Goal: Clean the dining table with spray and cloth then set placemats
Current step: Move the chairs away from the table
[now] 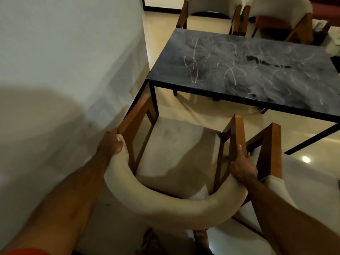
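Observation:
The dining table (257, 70) has a dark marbled top on a black metal frame, with pale scribbled marks and a dark wet-looking streak across it. In front of me stands a wooden armchair (180, 148) with a cream curved back and grey seat, set back from the table's near left corner. My left hand (111, 142) grips the left end of its padded backrest. My right hand (242, 166) grips the right armrest where it meets the backrest. No spray, cloth or placemat is in view.
A white wall (64, 61) runs close along my left. A second matching chair (272, 162) stands right beside the one I hold. Two more chairs (239, 13) sit at the table's far side. The floor is glossy cream tile (193, 107). My bare feet (200, 240) show below.

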